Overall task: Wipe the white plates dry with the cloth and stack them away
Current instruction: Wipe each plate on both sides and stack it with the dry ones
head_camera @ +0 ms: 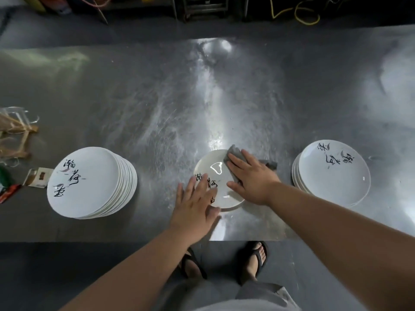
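Observation:
A single white plate (215,169) with black brush writing lies flat on the steel table near its front edge. My left hand (195,203) rests flat on the plate's near-left rim with straight fingers. On the plate's right side, my right hand (251,176) presses a grey cloth (235,152) with flat fingers. A tall stack of white plates (89,182) stands to the left. A shorter stack of plates (332,171) stands to the right.
The steel table (157,108) stretches wide behind the plates. At the far left edge lie a wooden stand with clear plastic (15,131), a small packet (37,177) and red and green wrappers (9,191). Cables and a cart (204,7) sit beyond the table.

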